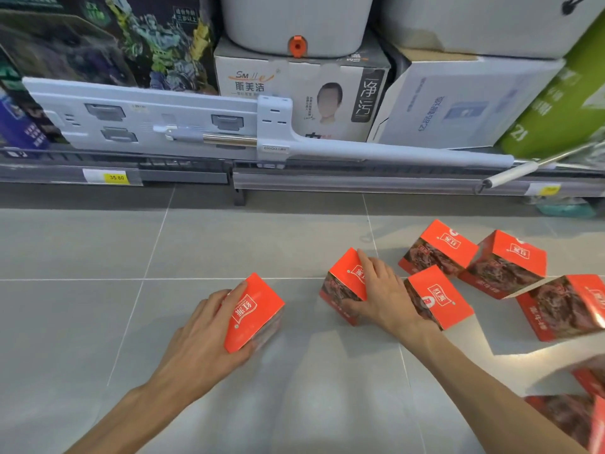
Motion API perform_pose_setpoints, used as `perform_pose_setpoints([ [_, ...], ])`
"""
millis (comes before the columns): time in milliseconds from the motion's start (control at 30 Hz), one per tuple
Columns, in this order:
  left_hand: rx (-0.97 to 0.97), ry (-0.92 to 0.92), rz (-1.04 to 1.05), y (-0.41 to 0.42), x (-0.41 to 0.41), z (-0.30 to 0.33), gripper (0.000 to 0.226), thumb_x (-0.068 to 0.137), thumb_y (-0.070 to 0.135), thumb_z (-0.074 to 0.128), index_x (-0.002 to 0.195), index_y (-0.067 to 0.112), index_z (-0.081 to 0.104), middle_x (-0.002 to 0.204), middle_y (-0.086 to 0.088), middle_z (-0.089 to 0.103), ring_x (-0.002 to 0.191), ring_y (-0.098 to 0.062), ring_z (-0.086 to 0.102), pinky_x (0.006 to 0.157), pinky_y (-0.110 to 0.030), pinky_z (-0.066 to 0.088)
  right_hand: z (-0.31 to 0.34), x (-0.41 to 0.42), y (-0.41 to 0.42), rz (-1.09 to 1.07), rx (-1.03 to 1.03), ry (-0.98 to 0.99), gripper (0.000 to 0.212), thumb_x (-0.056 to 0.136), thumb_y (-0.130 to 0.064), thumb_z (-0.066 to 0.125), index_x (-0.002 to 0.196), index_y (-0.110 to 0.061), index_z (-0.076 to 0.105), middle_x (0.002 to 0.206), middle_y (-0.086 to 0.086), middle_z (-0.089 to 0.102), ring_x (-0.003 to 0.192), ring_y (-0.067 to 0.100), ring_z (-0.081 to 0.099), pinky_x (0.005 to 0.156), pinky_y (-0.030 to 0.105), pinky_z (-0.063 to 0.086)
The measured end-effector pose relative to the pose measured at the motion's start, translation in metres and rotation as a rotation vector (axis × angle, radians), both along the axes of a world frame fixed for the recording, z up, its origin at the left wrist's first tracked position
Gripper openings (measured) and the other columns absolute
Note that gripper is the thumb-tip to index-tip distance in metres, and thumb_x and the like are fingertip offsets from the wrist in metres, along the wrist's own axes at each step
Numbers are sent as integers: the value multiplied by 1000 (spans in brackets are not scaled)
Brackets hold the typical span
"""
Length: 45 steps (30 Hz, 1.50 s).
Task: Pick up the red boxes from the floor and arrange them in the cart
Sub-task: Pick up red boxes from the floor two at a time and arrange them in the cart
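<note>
Several red boxes with white labels lie on the grey tiled floor. My left hand grips one red box from its left side, fingers over the top and thumb underneath. My right hand holds another red box, fingers across its top and thumb on the front face. Right beside that hand lies a third red box. More red boxes sit further right, and two blurred ones reach the lower right corner. No cart is in view.
A low store shelf runs across the back, with a yellow price tag. On it lie a white mop head with its handle, cardboard cartons, a white tub and toy boxes. Open floor tiles spread to the left.
</note>
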<state>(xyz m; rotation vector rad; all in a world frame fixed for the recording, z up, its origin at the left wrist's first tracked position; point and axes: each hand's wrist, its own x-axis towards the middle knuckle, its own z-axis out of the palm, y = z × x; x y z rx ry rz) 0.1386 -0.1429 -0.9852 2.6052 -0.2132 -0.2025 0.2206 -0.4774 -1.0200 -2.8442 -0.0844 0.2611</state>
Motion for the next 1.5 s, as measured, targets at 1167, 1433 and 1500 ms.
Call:
perform_pose_setpoints([
  [1167,41,-106,209,106,7,641,102,66,77,46,153,40,10,145,10,34,130,-16,39,93,-43,50,691,32,118,426,73,-122,102,73,-75,56,157,-34,16,132,-7,42,120,19,44,97,39,44],
  [1433,78,-154,419,196,-66,818,98,69,72,46,154,38,11,143,8,34,130,-19,39,91,-47,51,868,21,249,697,126,-145,105,77,-68,65,159,-33,10,146,-3,35,132,21,38,107,37,38],
  [1500,89,-178,469,224,-84,849,98,70,71,48,154,36,13,141,7,35,128,-19,41,91,-46,51,896,16,287,747,117,-156,106,77,-68,66,159,-37,7,149,-2,35,134,22,38,107,40,39],
])
